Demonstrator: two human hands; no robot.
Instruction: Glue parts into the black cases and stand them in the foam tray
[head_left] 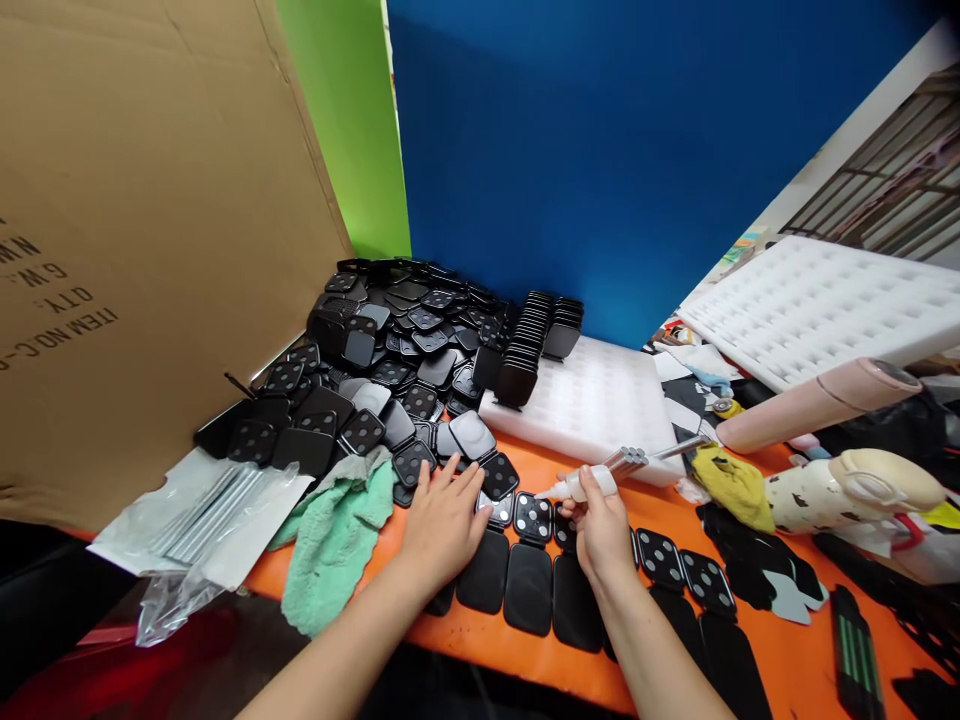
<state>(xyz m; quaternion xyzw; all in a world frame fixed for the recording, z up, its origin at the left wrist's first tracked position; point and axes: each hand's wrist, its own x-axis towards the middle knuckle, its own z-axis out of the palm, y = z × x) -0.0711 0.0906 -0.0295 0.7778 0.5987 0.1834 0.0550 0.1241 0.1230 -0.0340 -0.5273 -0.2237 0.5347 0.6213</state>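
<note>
My right hand (600, 525) is closed round a silver glue tube (619, 467) with a white nozzle, its tip pointing left and down at a small black square part with white dots (533, 517). My left hand (442, 515) lies flat with fingers spread on black parts at the foot of a big heap of black parts (397, 350). A row of black rounded plates (529, 588) lies along the front of the orange table (795, 655), each with a dotted square part above it.
A green cloth (337, 535) and a clear bag of silver tubes (199, 515) lie left. A brown cardboard sheet (135, 230) stands at left, a blue board (622, 150) behind. White foam trays (600, 400) (817, 305), a pink roll (817, 400), a yellow rag (731, 485) sit right.
</note>
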